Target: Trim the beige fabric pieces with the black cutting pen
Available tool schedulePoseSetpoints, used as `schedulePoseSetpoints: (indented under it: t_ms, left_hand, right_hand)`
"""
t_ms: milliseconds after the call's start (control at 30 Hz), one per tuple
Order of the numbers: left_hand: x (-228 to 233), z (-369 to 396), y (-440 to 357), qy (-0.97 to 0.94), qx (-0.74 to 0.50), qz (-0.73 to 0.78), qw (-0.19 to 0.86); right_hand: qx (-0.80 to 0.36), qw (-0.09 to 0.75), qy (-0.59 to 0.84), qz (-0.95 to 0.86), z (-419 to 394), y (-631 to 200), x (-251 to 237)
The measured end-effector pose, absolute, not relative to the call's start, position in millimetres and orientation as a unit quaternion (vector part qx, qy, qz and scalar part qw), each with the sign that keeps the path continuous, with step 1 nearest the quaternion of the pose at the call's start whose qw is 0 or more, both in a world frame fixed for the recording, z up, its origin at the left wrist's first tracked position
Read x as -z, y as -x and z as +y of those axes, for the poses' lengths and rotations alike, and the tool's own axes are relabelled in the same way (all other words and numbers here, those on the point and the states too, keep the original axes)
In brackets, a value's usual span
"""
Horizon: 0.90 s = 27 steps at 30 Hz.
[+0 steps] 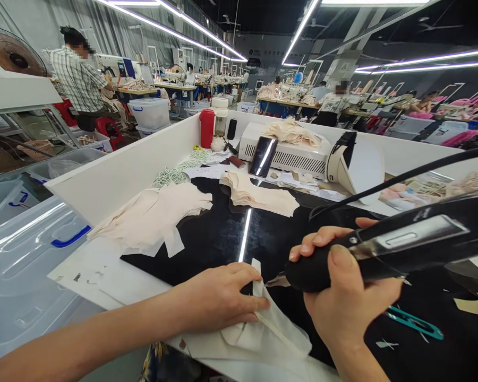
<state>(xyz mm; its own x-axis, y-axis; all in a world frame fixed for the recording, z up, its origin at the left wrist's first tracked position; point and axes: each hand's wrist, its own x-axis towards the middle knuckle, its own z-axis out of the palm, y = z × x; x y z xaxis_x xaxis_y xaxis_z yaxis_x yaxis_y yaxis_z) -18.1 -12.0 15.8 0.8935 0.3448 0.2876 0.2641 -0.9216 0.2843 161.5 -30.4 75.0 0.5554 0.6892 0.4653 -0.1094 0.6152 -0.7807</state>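
My left hand (227, 297) lies at the near edge of the black work surface, its thumb and fingers closed on a thin off-white fabric piece (279, 331). A narrow end of this piece sticks up past the fingertips, and its lower part spreads over the edge. My right hand (346, 297) is wrapped round a black corded hand tool (402, 244) with a silver panel. The tool's metal tip (278, 281) points left and is close to the fabric by my left fingers; whether it touches, I cannot tell. Beyond my hands lie two piles of cream fabric pieces (155, 212) (258, 193).
Teal thread snips (416, 322) and scraps lie on the right. Towards the back are a phone (263, 156), a white vented box (290, 159), a red container (207, 128) and green cord (171, 175). White boards (135, 159) wall the table. People sit at sewing machines beyond.
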Motion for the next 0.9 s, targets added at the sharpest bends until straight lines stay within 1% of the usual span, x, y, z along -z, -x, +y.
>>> schedulePoseSetpoints:
  t_ms: [300, 433, 533, 633, 733, 800, 900]
  left_hand:
    - [-14, -11, 22, -0.964, -0.167, 0.173, 0.112]
    - [-19, -8, 22, -0.957, -0.175, 0.2, 0.119]
    - [-26, -7, 16, -0.952, -0.194, 0.211, 0.108]
    - [-27, -9, 3, -0.953, -0.202, 0.208, 0.083]
    - [-24, -13, -13, -0.957, -0.191, 0.206, 0.079]
    - [-21, -17, -21, -0.959, -0.171, 0.21, 0.086]
    - [-20, -19, -28, -0.959, -0.14, 0.226, 0.1]
  right_hand:
    - [-0.263, 0.781, 0.364, -0.434, -25, -174, -64]
    - [-0.225, 0.763, 0.392, -0.462, -27, -199, -67]
    - [-0.196, 0.733, 0.434, -0.485, -30, -222, -70]
    - [-0.15, 0.686, 0.501, -0.505, -35, -244, -72]
    - [-0.127, 0.622, 0.566, -0.526, -42, -264, -69]
    - [-0.116, 0.566, 0.606, -0.547, -48, -279, -63]
    - [-0.064, 0.472, 0.641, -0.602, -62, -308, -48]
